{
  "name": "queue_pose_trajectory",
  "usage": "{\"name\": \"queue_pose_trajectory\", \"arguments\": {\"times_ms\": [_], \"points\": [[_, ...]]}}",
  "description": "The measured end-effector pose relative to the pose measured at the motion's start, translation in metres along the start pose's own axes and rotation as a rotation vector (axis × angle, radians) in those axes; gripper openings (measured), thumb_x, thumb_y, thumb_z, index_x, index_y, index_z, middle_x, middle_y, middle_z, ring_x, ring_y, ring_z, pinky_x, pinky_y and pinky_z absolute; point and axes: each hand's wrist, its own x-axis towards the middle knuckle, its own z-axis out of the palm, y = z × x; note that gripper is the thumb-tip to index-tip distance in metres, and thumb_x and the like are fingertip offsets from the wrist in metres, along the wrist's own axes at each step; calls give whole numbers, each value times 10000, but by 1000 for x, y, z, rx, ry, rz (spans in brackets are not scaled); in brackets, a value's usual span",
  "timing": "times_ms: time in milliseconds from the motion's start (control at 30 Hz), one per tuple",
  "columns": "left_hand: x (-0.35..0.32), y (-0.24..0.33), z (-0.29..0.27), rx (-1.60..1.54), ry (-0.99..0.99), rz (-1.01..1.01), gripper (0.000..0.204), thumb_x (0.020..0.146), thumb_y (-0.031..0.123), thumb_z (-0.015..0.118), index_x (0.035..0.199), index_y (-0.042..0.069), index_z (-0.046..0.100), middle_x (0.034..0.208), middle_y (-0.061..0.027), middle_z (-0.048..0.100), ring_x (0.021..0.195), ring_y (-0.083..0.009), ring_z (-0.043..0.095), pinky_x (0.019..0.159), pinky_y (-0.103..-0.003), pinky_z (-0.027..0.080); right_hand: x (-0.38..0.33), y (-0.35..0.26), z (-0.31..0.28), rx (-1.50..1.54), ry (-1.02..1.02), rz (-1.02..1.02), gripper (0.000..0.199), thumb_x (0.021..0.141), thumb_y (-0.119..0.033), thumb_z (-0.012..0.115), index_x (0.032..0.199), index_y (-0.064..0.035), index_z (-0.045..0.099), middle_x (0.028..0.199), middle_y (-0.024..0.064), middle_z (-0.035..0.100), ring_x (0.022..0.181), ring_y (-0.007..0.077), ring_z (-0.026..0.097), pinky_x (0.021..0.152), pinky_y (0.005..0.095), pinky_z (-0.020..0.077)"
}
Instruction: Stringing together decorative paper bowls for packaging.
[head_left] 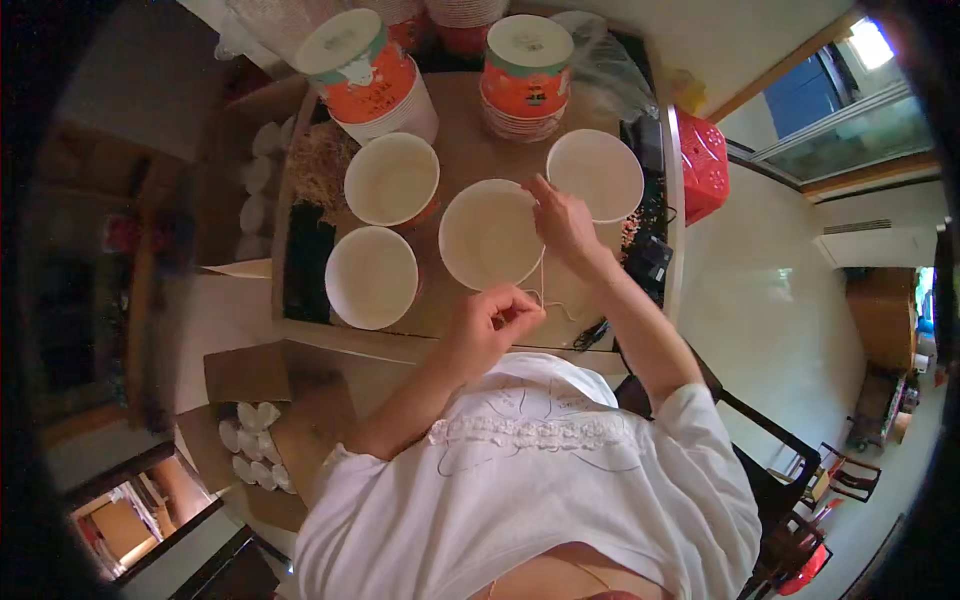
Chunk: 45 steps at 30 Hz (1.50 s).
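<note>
An open white paper tub (487, 236) stands in the middle of the table in front of me. My right hand (566, 222) is closed at its right rim, fingertips pinched together; what lies between them is hidden. From beside that rim a thin white string (543, 275) runs down to my left hand (494, 324), which pinches it near the table's front edge. A loose length of string curls on the table to the right. Two more open tubs, an upper one (392, 180) and a lower one (371, 278), stand on the left, and another tub (596, 175) on the right.
Orange-printed tubs form a left stack (385, 100) and a right stack (526, 85) at the back. Clear plastic bags (600, 65) lie behind. A black device (655, 258) sits at the table's right edge. A cardboard box (300, 430) with white rolls is at lower left, a red stool (703, 165) at right.
</note>
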Motion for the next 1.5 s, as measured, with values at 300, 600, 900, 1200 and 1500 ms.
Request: {"name": "queue_pose_trajectory", "arguments": {"times_ms": [300, 600, 900, 1200, 1500], "points": [[-33, -32, -11, -57, -59, -331, 126, 832, 104, 627, 900, 2, 654, 746, -15, 637, 676, -62, 562, 606, -215, 451, 107, 23, 39, -263, -278, -329, 335, 767, -55, 503, 1073, -173, 570, 877, 145, 621, 794, 345, 609, 669, 443, 493], [-22, -52, -12, -314, 140, -445, 128, 828, 89, 628, 932, 17, 651, 813, -41, 654, 703, -80, 566, 647, -222, 456, 73, 5, 8, 131, 108, -476, 360, 756, 38, 487, 1066, -106, 601, 892, 126, 630, 733, 286, 624, 696, 372, 503], [-8, -58, -2, -336, 154, -296, 83, 828, 79, 619, 876, 13, 633, 790, -52, 656, 655, -78, 564, 622, -210, 460, -130, -21, -12, 948, -585, 270, 339, 879, -62, 544, 1212, -8, 507, 917, 79, 639, 805, 127, 604, 735, 272, 499], [-15, -91, 11, -154, 145, -382, 77, 837, 33, 600, 912, 17, 599, 751, -2, 601, 648, -61, 535, 574, -210, 440, -134, -44, 0, 1684, -132, 681, 397, 924, -57, 412, 1316, -84, 359, 712, 2, 458, 679, 85, 454, 638, 213, 406], [6, -53, -8, -89, 200, -280, 85, 831, 66, 616, 906, 25, 618, 757, 37, 583, 625, -32, 476, 576, -191, 403, -139, -38, 5, 1334, -320, 218, 691, 841, 74, 373, 1437, -179, 130, 676, -23, 361, 613, 78, 357, 559, 220, 331]]}}
